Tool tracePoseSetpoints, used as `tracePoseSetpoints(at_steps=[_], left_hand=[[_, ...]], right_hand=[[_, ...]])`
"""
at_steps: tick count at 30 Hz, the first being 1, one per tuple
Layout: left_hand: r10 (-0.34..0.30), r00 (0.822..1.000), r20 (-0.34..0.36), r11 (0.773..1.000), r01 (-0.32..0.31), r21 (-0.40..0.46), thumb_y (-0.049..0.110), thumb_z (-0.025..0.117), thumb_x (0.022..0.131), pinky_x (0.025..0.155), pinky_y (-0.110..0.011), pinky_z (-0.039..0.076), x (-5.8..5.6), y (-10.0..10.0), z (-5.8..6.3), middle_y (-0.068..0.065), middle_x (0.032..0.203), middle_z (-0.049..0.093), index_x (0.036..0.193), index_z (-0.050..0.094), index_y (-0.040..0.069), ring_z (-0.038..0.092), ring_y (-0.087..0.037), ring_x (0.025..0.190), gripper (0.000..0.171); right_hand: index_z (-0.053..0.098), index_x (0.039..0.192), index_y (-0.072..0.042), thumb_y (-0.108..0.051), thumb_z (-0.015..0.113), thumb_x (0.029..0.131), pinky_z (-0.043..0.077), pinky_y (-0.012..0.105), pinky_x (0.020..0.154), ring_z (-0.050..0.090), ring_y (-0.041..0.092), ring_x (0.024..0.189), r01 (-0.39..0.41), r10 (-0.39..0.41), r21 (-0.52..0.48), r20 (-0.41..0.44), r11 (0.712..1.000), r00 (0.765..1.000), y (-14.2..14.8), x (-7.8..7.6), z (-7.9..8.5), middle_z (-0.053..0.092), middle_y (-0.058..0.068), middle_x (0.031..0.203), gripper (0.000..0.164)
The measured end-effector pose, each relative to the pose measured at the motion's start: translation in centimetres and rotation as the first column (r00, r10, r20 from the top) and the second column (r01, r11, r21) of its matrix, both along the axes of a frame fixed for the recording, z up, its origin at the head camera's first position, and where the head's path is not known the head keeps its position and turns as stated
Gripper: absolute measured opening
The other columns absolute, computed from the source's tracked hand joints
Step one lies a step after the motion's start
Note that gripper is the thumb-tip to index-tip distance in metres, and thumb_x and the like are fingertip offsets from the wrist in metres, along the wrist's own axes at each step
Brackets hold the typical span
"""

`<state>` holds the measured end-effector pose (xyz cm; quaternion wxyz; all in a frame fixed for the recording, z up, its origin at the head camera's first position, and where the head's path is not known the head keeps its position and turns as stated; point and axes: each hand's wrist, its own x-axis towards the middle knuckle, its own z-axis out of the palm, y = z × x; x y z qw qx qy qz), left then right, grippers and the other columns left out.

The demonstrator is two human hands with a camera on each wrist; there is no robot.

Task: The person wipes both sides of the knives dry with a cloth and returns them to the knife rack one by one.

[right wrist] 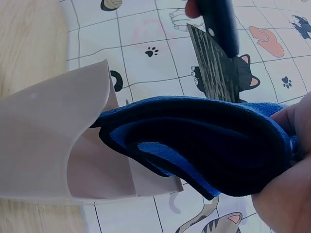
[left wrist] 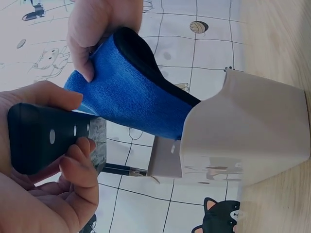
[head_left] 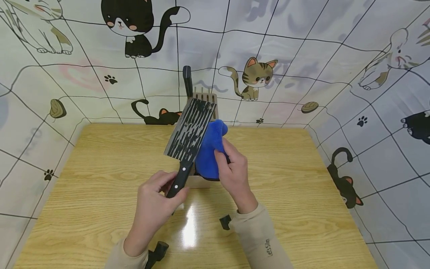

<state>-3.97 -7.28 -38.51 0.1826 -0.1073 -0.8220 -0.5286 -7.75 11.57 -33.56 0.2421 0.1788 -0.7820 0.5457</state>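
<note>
My left hand (head_left: 152, 198) grips the black riveted handle of a cleaver (head_left: 190, 129). The cleaver's broad blade, with dark and pale streaks, points up and away. A blue cloth (head_left: 209, 155) with dark edging is pinched between the thumb and fingers of my right hand (head_left: 236, 170), just right of the blade. In the right wrist view the cloth (right wrist: 194, 145) hangs folded, its far end at the opening of a pale holder (right wrist: 43, 141). From the left wrist view, the handle (left wrist: 48, 138) lies across my left palm, and the holder (left wrist: 257, 121) stands upright on the table.
Another black handle (head_left: 187, 80) rises from the holder's back, beside its slotted upper part (head_left: 211, 99). The wooden table (head_left: 111, 168) meets a cat-patterned backdrop (head_left: 205, 41) at its back and sides. Black wrist mounts (head_left: 158, 251) show near both sleeves.
</note>
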Motion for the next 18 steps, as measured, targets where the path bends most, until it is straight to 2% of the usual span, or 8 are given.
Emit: tracePoseSetpoints(at_steps=[5, 8, 14, 18], left_hand=[[0.028, 0.995, -0.092, 0.999, -0.031, -0.033, 0.003, 0.084, 0.063, 0.051, -0.016, 0.042, 0.0, 0.0, -0.4, 0.006, 0.072, 0.059, 0.093, 0.075, 0.005, 0.052, -0.007, 0.06, 0.031], [0.036, 0.993, -0.115, 0.998, -0.042, -0.045, 0.003, 0.083, 0.062, 0.05, -0.016, 0.042, -0.1, 0.0, -0.6, 0.005, 0.071, 0.059, 0.091, 0.075, 0.004, 0.052, -0.007, 0.06, 0.03], [0.048, 0.988, -0.146, 0.996, -0.059, -0.069, 0.003, 0.083, 0.062, 0.049, -0.014, 0.041, -0.1, -0.1, -0.9, 0.003, 0.071, 0.059, 0.089, 0.074, 0.003, 0.051, -0.006, 0.059, 0.029], [0.048, 0.982, -0.184, 0.995, -0.063, -0.08, 0.003, 0.083, 0.061, 0.049, -0.013, 0.04, -0.1, -0.1, -1.0, 0.001, 0.07, 0.058, 0.088, 0.074, 0.003, 0.05, -0.006, 0.058, 0.029]], right_hand=[[0.059, 0.122, 0.012, 0.014, 0.047, 0.091, 0.052, 0.051, 0.089, 0.066, 0.039, 0.103, 0.018, -0.018, 0.006, 0.006, 1.0, 1.0, 0.3, 0.0, 0.2, 0.064, 0.027, 0.117, 0.033], [0.06, 0.122, 0.011, 0.013, 0.047, 0.092, 0.052, 0.051, 0.088, 0.066, 0.038, 0.103, 0.025, -0.024, 0.01, -0.014, 1.0, 1.0, 0.6, -0.2, 0.1, 0.064, 0.026, 0.118, 0.033], [0.063, 0.125, -0.001, 0.005, 0.048, 0.094, 0.053, 0.046, 0.089, 0.066, 0.028, 0.106, 0.043, -0.04, 0.041, -0.074, 0.998, 0.996, 1.9, -1.9, -1.5, 0.067, 0.015, 0.119, 0.035], [0.061, 0.13, -0.006, -0.001, 0.048, 0.096, 0.052, 0.045, 0.091, 0.064, 0.025, 0.111, 0.048, -0.04, 0.086, -0.102, 0.995, 0.994, 2.3, -2.5, -1.3, 0.065, 0.011, 0.124, 0.037]])
